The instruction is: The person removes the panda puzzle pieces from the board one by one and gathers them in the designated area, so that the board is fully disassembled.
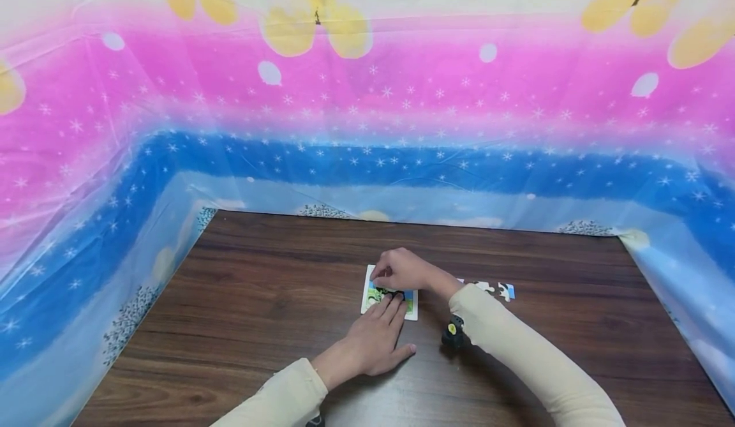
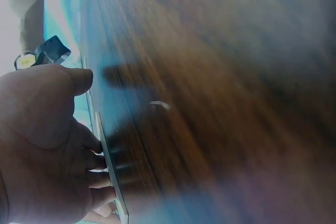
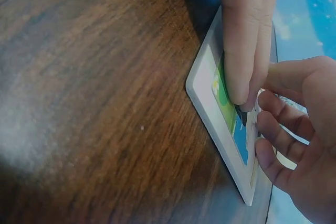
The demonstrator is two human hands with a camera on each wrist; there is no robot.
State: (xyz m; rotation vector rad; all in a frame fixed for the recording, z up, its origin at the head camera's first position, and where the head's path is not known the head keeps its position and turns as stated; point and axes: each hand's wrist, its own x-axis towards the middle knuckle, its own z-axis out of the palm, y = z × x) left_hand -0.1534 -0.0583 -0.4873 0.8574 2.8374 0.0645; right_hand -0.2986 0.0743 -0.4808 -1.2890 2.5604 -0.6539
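A small puzzle board (image 1: 411,312) with a white frame and a green and blue picture lies flat on the table. My left hand (image 1: 370,341) rests on it from the near side, its straight fingers (image 3: 239,72) pressing the picture and its thumb spread away to the right. Over the far part of the board is my right hand (image 1: 404,269), its fingers (image 3: 278,124) bent and the tips touching the board's picture area. Whether a piece is pinched between those tips is hidden. Black-and-white jigsaw pieces (image 1: 488,286) lie right of the board, partly behind the right forearm.
The dark wooden table (image 1: 258,312) spreads around the board. A patterned pink and blue cloth (image 1: 344,127) hangs along the back and sides. A black wrist camera (image 1: 452,332) sits under the right wrist, just above the tabletop.
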